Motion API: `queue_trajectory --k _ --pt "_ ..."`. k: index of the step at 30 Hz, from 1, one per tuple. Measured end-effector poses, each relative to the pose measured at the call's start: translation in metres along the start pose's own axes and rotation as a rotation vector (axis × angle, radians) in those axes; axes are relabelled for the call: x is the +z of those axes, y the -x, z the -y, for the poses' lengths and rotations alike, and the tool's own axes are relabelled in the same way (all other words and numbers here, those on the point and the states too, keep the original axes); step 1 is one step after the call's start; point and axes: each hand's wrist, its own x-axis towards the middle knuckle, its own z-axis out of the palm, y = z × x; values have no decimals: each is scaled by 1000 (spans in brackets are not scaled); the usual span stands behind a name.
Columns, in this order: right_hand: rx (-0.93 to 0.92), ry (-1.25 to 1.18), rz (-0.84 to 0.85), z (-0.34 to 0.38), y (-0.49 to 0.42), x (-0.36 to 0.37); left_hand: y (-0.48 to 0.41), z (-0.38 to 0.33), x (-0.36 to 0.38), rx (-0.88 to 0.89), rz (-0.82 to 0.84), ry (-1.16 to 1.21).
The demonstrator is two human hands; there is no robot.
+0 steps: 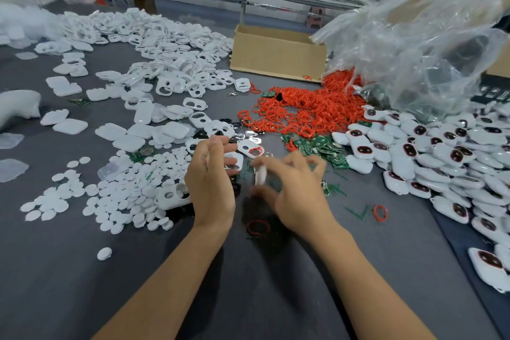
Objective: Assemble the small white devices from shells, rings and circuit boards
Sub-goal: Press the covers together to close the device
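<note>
Right hand (292, 193) pinches a blurred shell (260, 176) edge-up, probably for fitting. Left hand (209, 182) hangs loosely spread beside it. Rings (303, 110) and boards (320, 146) sit just beyond, within reach.

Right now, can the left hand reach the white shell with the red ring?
Probably yes. The white shell with the red ring lies just past the fingertips of the left hand, nothing blocking; the right hand pinches a white piece.

An assembly workshop. White shells (165, 44) heap left of the cardboard box (276, 55), red rings (303, 110) and circuit boards (323, 146) before it.
</note>
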Motion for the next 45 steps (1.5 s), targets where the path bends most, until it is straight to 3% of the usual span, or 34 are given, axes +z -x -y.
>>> queue_trajectory --k 1,3,6,10,16,18,21,25,27,30,34,40,45 --pt "24 3 75 -1 0 0 0 0 0 1 -2 -3" --pt "78 -85 71 0 0 -1 0 -1 0 -1 5 0" --pt "169 -506 -80 2 -3 -11 0 0 0 -15 31 7" --pt "249 -825 -77 -1 -6 -14 2 1 0 -27 108 -23" --pt "282 -1002 -18 -1 -7 -14 2 0 -1 -35 135 -5" --pt "281 -985 -18 -2 -6 -14 3 0 -1 -34 135 -5" --pt "227 -664 -44 -3 -5 -10 2 0 -1 -35 105 6" --pt "46 -310 120 2 -1 -1 0 1 -1 -42 58 17" --pt "-72 -253 158 5 0 2 0 2 -1 -39 62 4" --pt "-128 -257 107 8 0 1 -1 3 -1 -38 60 6" --pt "25 -336 56 6 -1 -1 -1 4 0 -30 55 5" --pt "249 -607 322 2 -4 -9 -2 5 -1 -24 51 -1" --pt "273 -667 463 -5 -5 -14 -3 5 0 -35 39 16"
